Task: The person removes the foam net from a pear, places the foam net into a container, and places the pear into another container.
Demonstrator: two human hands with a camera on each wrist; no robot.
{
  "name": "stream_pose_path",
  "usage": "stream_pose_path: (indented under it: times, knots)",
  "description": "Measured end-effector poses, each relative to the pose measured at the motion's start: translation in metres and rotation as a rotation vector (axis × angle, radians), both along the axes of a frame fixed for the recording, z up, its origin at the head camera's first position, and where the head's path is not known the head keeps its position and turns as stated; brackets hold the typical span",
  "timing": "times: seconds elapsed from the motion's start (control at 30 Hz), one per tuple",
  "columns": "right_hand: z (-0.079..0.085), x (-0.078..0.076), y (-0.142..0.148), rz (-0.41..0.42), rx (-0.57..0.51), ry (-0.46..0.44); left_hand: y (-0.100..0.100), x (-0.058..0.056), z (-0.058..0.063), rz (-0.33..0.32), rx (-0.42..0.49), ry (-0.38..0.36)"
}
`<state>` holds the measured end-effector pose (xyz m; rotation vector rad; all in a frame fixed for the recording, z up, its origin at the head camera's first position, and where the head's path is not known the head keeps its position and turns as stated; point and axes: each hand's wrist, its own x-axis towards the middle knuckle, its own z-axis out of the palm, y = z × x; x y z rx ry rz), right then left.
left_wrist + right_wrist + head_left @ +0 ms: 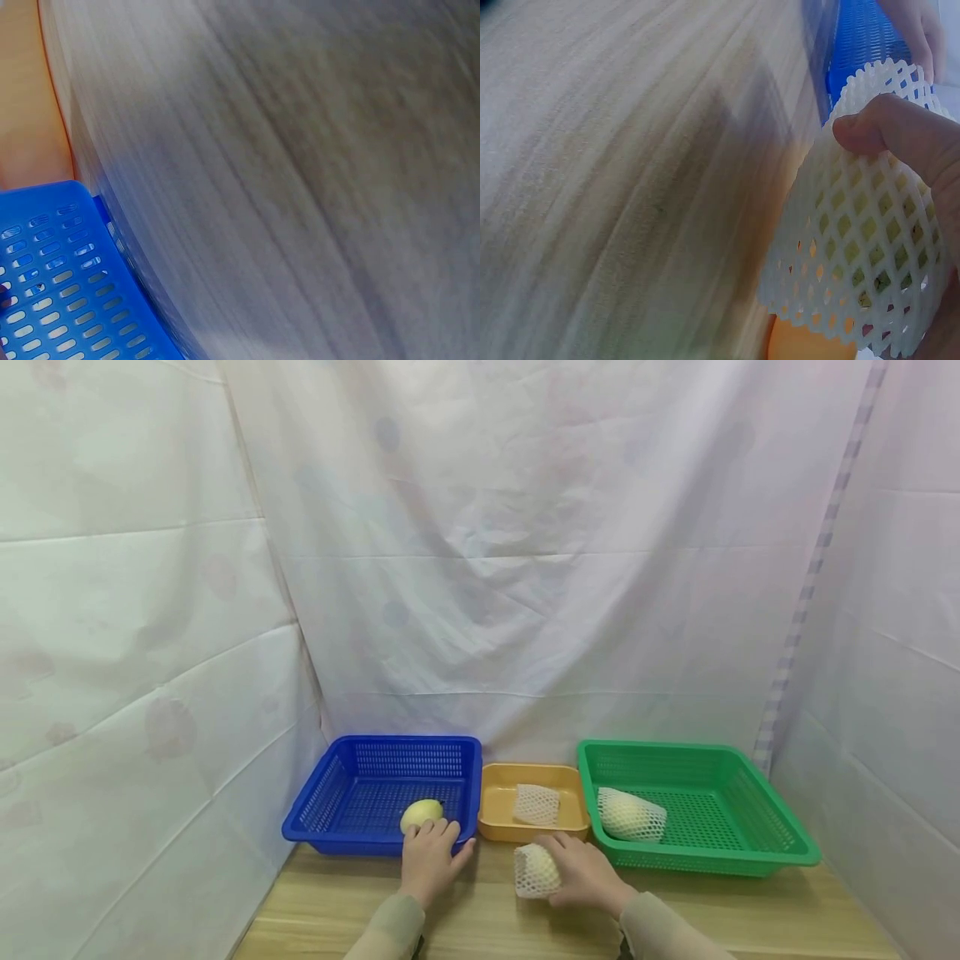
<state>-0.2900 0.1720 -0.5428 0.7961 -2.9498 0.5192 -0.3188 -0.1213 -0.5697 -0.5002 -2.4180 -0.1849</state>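
In the head view my right hand (585, 870) grips a pale yellow-green fruit in a white foam net (537, 872) over the table, in front of the orange tray (491, 835). The right wrist view shows the thumb (866, 135) pressed on the net sleeve, the fruit showing through its mesh. My left hand (431, 860) reaches over the front rim of the blue basket (382, 843), thumb spread away. Its fingertips are right at a bare yellow pear (421, 814) lying inside. The left wrist view catches mainly the basket's slotted wall (67, 300).
An empty foam net (536, 804) lies in the orange tray. To the right, the green basket (712, 860) contains another netted fruit (632, 817). All three containers stand side by side on the wooden table (487, 927), with white cloth (480, 610) hanging behind and along both sides.
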Motion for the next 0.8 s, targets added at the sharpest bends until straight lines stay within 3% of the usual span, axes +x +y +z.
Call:
stream_pose_path:
  times: [0.47,0.8]
  knots:
    - [-0.019,-0.002,0.002,0.001,-0.027,-0.047,0.001,0.001,0.0,0.019,-0.015,-0.033]
    - [-0.027,-0.003,-0.002,0.004,-0.019,-0.019,0.0,-0.001,0.0,0.012,-0.011,-0.024]
